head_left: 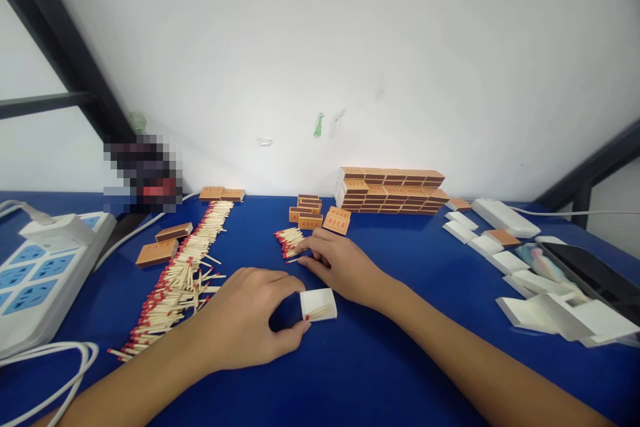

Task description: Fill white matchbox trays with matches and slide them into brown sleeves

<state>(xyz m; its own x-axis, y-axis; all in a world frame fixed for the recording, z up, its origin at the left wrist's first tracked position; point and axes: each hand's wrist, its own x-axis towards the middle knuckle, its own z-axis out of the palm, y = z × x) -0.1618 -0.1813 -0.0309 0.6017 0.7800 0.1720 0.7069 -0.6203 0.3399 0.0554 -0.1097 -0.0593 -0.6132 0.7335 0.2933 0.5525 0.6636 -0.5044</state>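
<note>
My left hand (255, 320) holds a small white matchbox tray (327, 299) between thumb and forefinger on the blue table. A few red-tipped matches (321, 312) lie inside the tray. Behind it, my right hand (340, 260) reaches to a small pile of matches (290, 239), thumb and forefinger pinched on a match (293, 260) at the pile's near edge. To the left of my left hand runs a long heap of loose matches (170, 287), their red heads mostly pointing left.
Stacked matchboxes (393, 190) stand against the wall, with smaller matchbox groups (306, 213) nearby. At right lie white trays (540, 307), a phone (593, 280) and a white power bank (505, 217). A power strip (55, 267) and white cables (75, 347) occupy the left side.
</note>
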